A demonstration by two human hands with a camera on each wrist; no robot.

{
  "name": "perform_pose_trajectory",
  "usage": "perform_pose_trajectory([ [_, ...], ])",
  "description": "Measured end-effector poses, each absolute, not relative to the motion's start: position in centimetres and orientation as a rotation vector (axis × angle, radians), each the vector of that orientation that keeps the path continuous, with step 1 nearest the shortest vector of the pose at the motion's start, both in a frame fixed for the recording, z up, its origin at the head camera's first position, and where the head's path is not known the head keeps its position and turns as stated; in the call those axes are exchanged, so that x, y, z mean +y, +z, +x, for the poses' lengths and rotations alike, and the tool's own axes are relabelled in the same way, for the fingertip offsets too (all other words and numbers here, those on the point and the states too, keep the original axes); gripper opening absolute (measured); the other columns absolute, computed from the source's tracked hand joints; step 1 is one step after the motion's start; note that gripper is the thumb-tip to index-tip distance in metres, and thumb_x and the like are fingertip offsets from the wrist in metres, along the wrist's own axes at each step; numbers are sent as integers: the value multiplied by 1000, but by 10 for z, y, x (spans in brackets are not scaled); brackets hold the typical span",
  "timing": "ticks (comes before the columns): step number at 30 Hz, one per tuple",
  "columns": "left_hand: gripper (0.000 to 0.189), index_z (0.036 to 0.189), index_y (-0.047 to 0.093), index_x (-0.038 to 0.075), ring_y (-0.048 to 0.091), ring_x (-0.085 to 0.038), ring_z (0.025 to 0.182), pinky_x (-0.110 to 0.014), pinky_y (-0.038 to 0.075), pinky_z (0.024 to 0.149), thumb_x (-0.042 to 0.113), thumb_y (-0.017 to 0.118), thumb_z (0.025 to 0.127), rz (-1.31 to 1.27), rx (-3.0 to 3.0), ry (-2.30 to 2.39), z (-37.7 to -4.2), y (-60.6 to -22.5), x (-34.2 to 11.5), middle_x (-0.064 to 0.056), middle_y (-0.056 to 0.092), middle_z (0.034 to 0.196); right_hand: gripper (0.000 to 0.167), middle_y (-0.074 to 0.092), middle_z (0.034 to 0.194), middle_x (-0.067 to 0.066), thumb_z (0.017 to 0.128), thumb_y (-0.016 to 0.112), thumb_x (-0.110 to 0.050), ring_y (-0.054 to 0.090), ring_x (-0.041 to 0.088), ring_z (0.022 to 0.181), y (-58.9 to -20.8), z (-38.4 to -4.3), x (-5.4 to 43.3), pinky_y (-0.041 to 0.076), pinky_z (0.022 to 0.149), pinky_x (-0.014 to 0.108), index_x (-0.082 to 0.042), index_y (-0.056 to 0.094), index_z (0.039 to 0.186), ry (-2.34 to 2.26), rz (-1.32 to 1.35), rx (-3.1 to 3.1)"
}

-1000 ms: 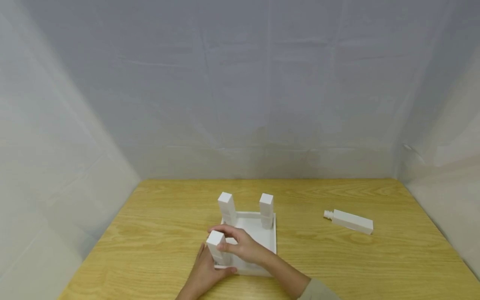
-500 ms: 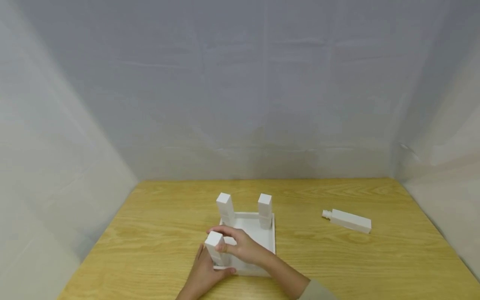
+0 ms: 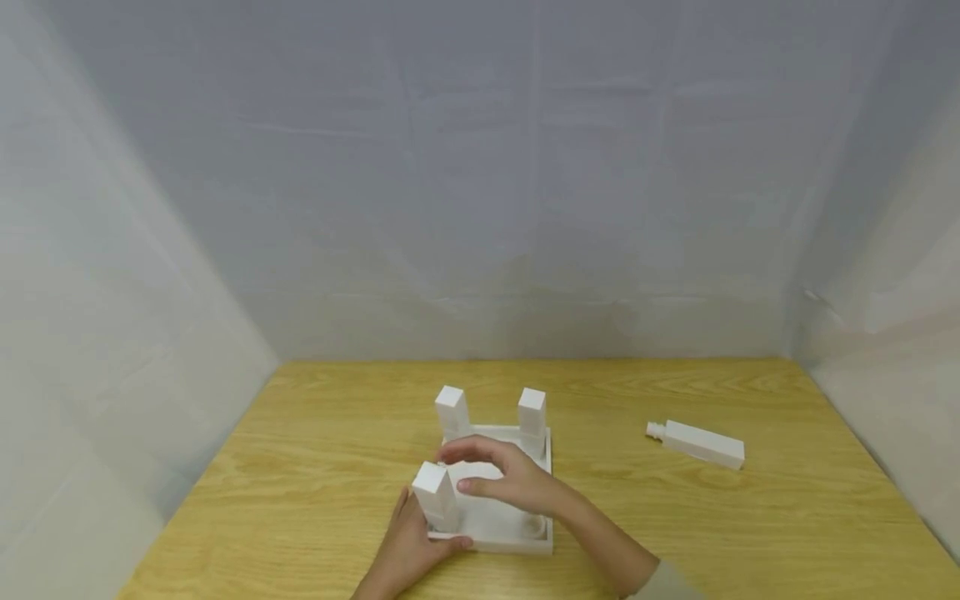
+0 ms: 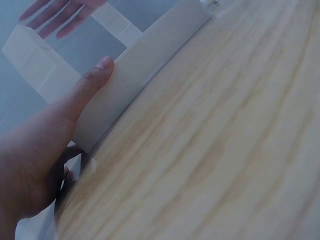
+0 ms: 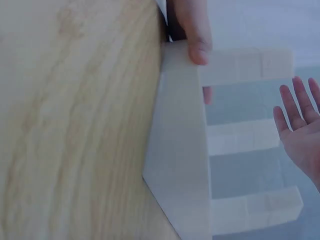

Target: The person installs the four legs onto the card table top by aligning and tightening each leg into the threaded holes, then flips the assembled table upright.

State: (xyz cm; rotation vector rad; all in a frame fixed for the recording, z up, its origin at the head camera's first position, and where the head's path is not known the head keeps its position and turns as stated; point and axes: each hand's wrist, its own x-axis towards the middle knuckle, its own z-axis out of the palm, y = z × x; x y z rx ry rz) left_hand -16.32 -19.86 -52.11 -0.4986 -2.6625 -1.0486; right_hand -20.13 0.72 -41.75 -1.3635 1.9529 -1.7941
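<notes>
A white square panel with a raised rim (image 3: 513,546) lies on the table, rim up. White square-section legs stand upright at three corners: near left (image 3: 435,497), far left (image 3: 452,412) and far right (image 3: 532,414). A round socket (image 3: 534,526) shows at the near right corner. My left hand (image 3: 411,537) grips the panel's near left corner, its thumb (image 4: 100,75) along the front wall and its other fingers at the side. Just right of the near left leg, my right hand (image 3: 510,477) hovers over the panel, fingers loosely bent and holding nothing.
Another white leg (image 3: 703,443) lies on its side at the right, its threaded end pointing left. The wooden table (image 3: 322,433) carries everything. Pale sheeting (image 3: 480,208) hangs behind it and along both sides.
My right hand has let go of the near left leg and shifted a little to the right, uncovering the near right socket. The left hand has stayed at its corner.
</notes>
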Motion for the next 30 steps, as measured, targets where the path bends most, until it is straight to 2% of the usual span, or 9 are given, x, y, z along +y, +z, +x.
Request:
perform_pose_trajectory([
  [5, 85, 125, 47, -2, 40, -33, 120, -58, 11, 103, 50, 77, 64, -470, -2685, -1079, -164, -520, -198, -14, 54, 120, 33, 58, 119, 8, 89, 57, -1, 49, 22, 114, -417, -206, 32, 38, 97, 43, -3, 54, 121, -1793, -1397, 1997],
  [10, 87, 126, 45, -3, 39, -34, 122, -56, 9, 104, 49, 78, 64, -439, -2699, -1111, -164, -518, -199, -16, 52, 122, 30, 58, 119, 3, 91, 56, -7, 48, 22, 115, -411, -205, 62, 35, 99, 43, -9, 55, 121, -1785, -1312, 2052],
  [15, 91, 129, 42, -4, 36, -34, 124, -54, 7, 106, 49, 78, 64, -413, -2733, -1121, -163, -519, -200, -18, 50, 125, 29, 58, 117, 8, 91, 54, -2, 48, 23, 115, -406, -202, 98, 36, 99, 35, -4, 55, 120, -1830, -1237, 2121],
  [20, 93, 130, 41, -4, 35, -35, 125, -55, 6, 105, 47, 79, 63, -411, -2739, -1121, -162, -518, -201, -19, 49, 127, 30, 58, 117, 13, 90, 52, 5, 49, 18, 114, -407, -203, 134, 35, 98, 24, 1, 54, 119, -1880, -1215, 2214],
  [27, 92, 128, 42, -4, 37, -34, 123, -55, 8, 105, 46, 80, 62, -420, -2719, -1108, -161, -519, -202, -18, 50, 125, 29, 56, 119, 16, 91, 46, 10, 51, 16, 111, -410, -201, 186, 41, 92, 22, 9, 49, 120, -1995, -1118, 2263],
  [30, 92, 128, 42, -5, 37, -35, 123, -56, 8, 105, 46, 80, 62, -426, -2715, -1105, -161, -519, -203, -19, 50, 125, 29, 57, 119, 12, 92, 46, 8, 51, 13, 110, -413, -198, 207, 41, 91, 19, 9, 49, 121, -2015, -1006, 2355],
])
